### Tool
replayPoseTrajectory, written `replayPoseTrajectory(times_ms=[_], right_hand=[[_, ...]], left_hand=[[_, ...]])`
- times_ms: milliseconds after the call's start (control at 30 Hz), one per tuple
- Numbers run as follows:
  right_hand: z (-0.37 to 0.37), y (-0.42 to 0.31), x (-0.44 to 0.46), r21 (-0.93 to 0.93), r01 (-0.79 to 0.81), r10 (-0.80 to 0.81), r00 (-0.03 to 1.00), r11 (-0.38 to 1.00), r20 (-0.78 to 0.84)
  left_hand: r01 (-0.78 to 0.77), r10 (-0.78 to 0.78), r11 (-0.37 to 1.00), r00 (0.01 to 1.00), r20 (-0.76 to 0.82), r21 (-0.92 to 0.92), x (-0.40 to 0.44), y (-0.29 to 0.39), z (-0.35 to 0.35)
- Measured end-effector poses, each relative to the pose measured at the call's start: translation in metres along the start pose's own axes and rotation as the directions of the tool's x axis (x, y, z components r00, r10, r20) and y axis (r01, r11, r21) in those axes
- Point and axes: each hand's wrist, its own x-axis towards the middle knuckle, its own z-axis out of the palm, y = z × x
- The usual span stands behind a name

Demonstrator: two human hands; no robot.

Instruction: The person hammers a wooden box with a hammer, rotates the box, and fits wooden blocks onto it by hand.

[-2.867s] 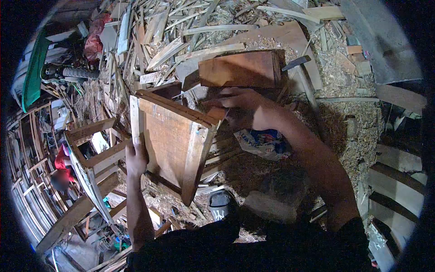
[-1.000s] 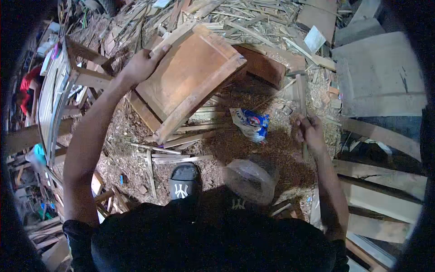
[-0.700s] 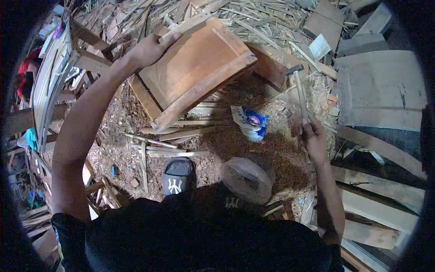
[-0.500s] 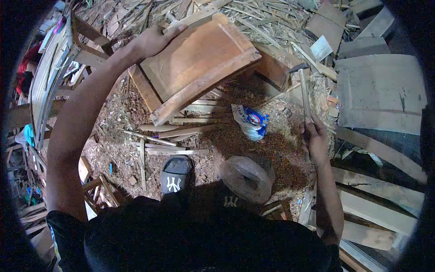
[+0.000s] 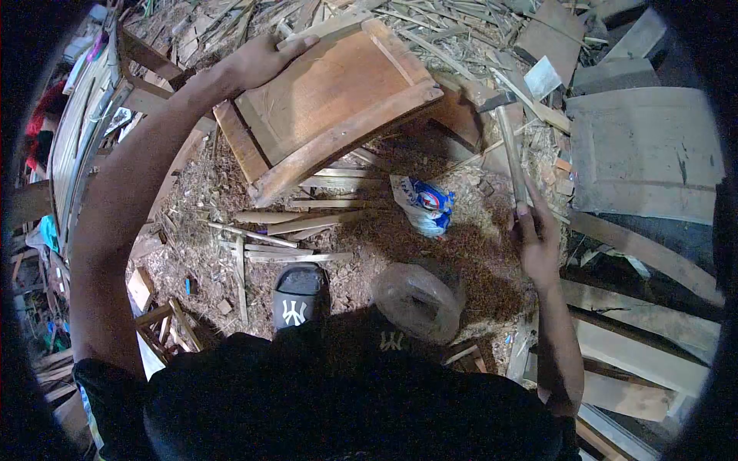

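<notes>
My left hand (image 5: 269,63) grips the upper left edge of a wooden drawer-like frame (image 5: 330,100), its thumb lying over the rim. The frame has a flat reddish-brown panel with raised wooden sides, and it is tilted above the littered ground. In my right hand (image 5: 536,234) is a hammer (image 5: 510,146), the fingers closed around its wooden handle. The dark hammer head points up and left, apart from the frame's right corner. Whatever bears the frame from below is partly hidden.
Wood strips (image 5: 307,223) and shavings cover the ground. A blue and white plastic packet (image 5: 427,206) and a clear plastic bag (image 5: 415,303) lie near my slippers (image 5: 300,296). Boards and a grey panel (image 5: 642,154) are stacked at right. A person in red (image 5: 38,138) is at far left.
The hammer head has shifted slightly left and its handle leans more. The frame and my left hand have moved a little left and up.
</notes>
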Motion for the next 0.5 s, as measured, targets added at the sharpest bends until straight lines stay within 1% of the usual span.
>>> replayPoseTrajectory(times_ms=[33, 67, 100, 167, 200, 233, 267, 300, 333, 367, 400, 467, 500], right_hand=[[0.001, -0.004, 0.000, -0.022, 0.052, -0.052, 0.999, 0.998, 0.000], [0.002, -0.009, -0.001, -0.043, 0.104, -0.104, 0.995, 0.994, 0.001], [0.003, -0.017, -0.002, -0.043, 0.106, -0.106, 0.994, 0.993, 0.000], [0.004, -0.034, -0.004, -0.098, 0.195, -0.195, 0.981, 0.976, 0.009], [0.003, -0.039, -0.005, -0.099, 0.194, -0.194, 0.981, 0.976, 0.010], [0.001, -0.043, -0.004, -0.076, 0.102, -0.102, 0.995, 0.992, 0.006], [0.000, -0.045, -0.004, -0.052, 0.009, -0.009, 1.000, 0.999, 0.003], [0.001, -0.044, -0.004, -0.054, 0.010, -0.009, 1.000, 0.998, 0.001], [0.004, -0.039, -0.005, -0.131, 0.155, -0.164, 0.984, 0.979, -0.063], [0.006, -0.035, -0.004, -0.214, 0.290, -0.319, 0.941, 0.933, -0.113], [0.005, -0.031, -0.002, -0.213, 0.292, -0.320, 0.941, 0.932, -0.110], [-0.004, -0.021, 0.002, -0.268, 0.313, -0.363, 0.918, 0.911, -0.159], [-0.005, -0.023, 0.005, -0.269, 0.314, -0.363, 0.918, 0.911, -0.159]], left_hand=[[-0.024, 0.025, 1.000, 0.998, -0.066, 0.014, 0.003, -0.006, 0.003], [-0.023, 0.024, 1.000, 0.997, -0.067, 0.015, 0.007, -0.012, 0.005], [-0.020, 0.023, 0.999, 0.997, -0.071, 0.034, 0.008, -0.013, 0.005], [-0.016, 0.020, 0.999, 0.997, -0.075, 0.050, 0.008, -0.015, 0.005], [0.004, -0.003, 0.999, 1.000, -0.024, 0.032, 0.004, -0.008, 0.001], [0.024, -0.024, 1.000, 0.999, 0.028, 0.014, 0.001, -0.003, -0.001], [0.022, -0.023, 1.000, 0.999, 0.028, 0.012, 0.004, -0.005, -0.001], [0.034, -0.035, 0.999, 0.998, 0.050, 0.015, 0.006, -0.006, -0.001], [0.047, -0.048, 0.999, 0.996, 0.071, 0.019, 0.007, -0.007, -0.002], [0.048, -0.049, 0.999, 0.996, 0.069, 0.019, 0.008, -0.009, -0.002], [0.062, -0.062, 0.998, 0.996, 0.065, 0.014, 0.005, -0.005, -0.004], [0.078, -0.078, 0.997, 0.995, 0.063, 0.008, -0.003, 0.003, -0.005], [0.071, -0.072, 0.997, 0.997, 0.024, 0.026, -0.007, 0.007, -0.006]])
